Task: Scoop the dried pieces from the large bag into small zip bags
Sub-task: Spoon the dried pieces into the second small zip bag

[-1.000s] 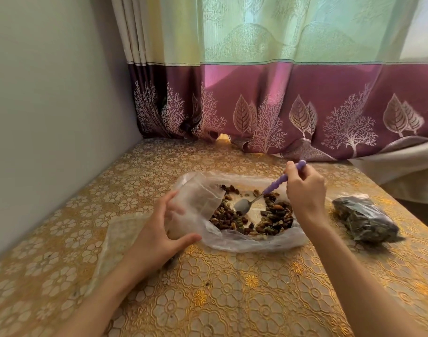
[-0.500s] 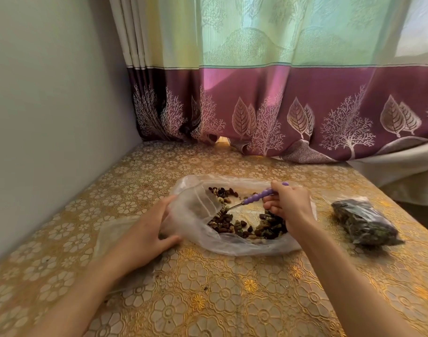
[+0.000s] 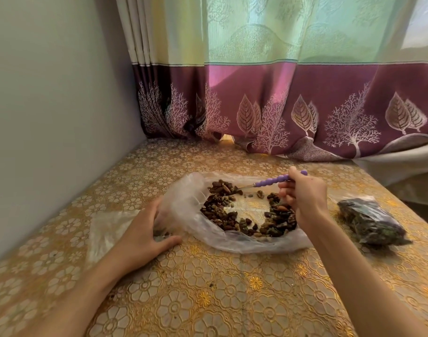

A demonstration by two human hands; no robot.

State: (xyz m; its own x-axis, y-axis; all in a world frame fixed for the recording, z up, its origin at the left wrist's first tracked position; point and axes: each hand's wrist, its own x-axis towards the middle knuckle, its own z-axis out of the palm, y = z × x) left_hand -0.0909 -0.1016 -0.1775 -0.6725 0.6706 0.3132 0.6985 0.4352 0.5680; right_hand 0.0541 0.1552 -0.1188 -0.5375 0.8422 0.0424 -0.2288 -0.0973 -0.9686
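Observation:
A large clear plastic bag [image 3: 183, 205] lies open on the table, with dried brown pieces [image 3: 222, 212] spread in a ring inside it. My right hand [image 3: 305, 200] grips a spoon with a purple beaded handle [image 3: 273, 182]; the spoon's bowl is buried in the pieces at the bag's far left. My left hand [image 3: 144, 234] rests on the table and holds the bag's left edge, with a small zip bag [image 3: 105, 232] lying flat partly under that hand. A filled small zip bag [image 3: 371, 222] of dark pieces lies to the right.
The table [image 3: 232, 300] wears a gold flower-patterned cover. A grey wall [image 3: 49, 117] runs along the left. A green and purple curtain [image 3: 281, 105] hangs at the back, its hem touching the table's far edge.
My right hand has carried the spoon leftward and pushed its bowl into the pieces at the bag's far side. My left hand has sunk from the raised bag edge to the table.

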